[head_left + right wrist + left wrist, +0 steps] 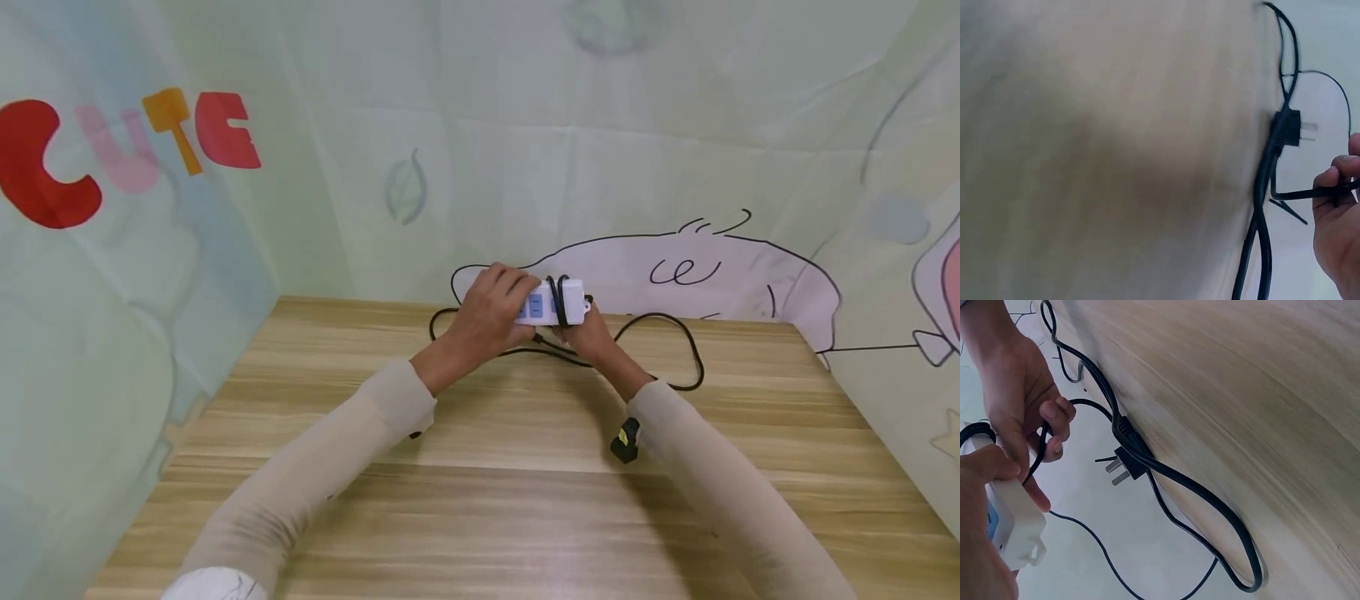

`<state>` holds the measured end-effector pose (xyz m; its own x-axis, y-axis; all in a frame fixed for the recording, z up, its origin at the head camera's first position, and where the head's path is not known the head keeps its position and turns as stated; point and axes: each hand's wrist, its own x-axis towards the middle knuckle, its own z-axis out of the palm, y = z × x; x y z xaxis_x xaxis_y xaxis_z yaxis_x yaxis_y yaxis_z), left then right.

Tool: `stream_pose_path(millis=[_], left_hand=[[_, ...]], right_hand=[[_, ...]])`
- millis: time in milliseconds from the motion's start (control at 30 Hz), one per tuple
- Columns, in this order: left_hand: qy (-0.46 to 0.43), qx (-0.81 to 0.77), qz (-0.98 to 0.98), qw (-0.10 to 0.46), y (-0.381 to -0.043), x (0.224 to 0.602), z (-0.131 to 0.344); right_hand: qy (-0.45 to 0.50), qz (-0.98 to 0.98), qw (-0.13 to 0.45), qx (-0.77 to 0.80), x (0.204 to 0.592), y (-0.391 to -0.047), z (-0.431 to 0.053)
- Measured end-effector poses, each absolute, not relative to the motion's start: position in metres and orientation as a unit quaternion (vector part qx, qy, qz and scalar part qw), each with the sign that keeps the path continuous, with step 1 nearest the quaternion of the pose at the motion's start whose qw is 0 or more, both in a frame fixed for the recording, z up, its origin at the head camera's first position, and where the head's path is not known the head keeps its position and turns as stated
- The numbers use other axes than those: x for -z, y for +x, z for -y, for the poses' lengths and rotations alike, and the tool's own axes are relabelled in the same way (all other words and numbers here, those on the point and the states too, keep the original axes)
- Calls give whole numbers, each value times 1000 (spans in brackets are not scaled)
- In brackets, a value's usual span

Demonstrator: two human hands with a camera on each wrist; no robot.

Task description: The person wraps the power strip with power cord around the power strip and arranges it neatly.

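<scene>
In the head view my left hand (486,315) grips a white power strip (574,303) with blue sockets, thumb below and fingers over the top. Black cord (693,348) is wound round the strip near its right end. Behind that end is my right hand (595,340), partly hidden. The left wrist view shows the right hand's curled fingers (1054,419) holding a length of the cord close to the strip. The cord's black plug (1134,461), with metal prongs, lies at the table's far edge among loose loops. The right wrist view also shows the plug (1288,128).
The wooden table (487,517) spreads under both arms. A printed cloth wall (495,192) stands right behind its far edge, with another on each side. A small black and yellow object (625,442) is at the right sleeve cuff.
</scene>
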<state>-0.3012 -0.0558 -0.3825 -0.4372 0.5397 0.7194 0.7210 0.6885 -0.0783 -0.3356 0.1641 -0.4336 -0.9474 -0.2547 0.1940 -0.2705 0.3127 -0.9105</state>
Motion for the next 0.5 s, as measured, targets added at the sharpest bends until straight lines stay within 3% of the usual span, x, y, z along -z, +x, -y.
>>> stream_pose_path(millis=[500], left_hand=[[-314,135,870,355,-310,381,59]], right_hand=[[224,855,32,-468,436,-318,-144]])
